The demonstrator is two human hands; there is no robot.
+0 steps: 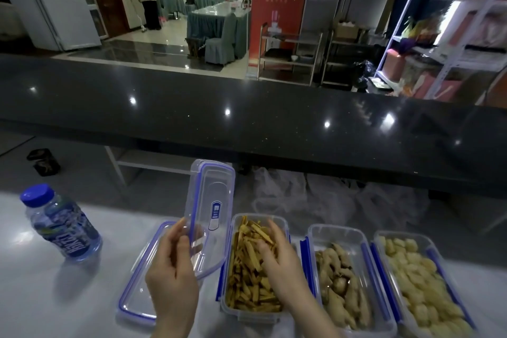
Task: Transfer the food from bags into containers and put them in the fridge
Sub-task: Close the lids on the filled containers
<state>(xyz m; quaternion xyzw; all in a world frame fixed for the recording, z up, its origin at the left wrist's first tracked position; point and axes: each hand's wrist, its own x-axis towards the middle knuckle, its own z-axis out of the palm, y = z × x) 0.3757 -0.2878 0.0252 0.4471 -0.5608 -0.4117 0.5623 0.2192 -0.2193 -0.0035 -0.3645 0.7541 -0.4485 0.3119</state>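
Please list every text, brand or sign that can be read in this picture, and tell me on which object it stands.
"茶油大师": gold characters on the red banner, under a round logo.
Smaller line below them: too small to read.
Water bottle label: white letters, upside down and blurred, unreadable.
Blue sticker on the raised lid: too small to read.

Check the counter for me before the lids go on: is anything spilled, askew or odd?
No spill shows. All three containers are open: strips, ginger-like pieces, pale chunks. The left hand holds one lid tilted up; another lid lies flat beneath. The right hand rests in the strips.
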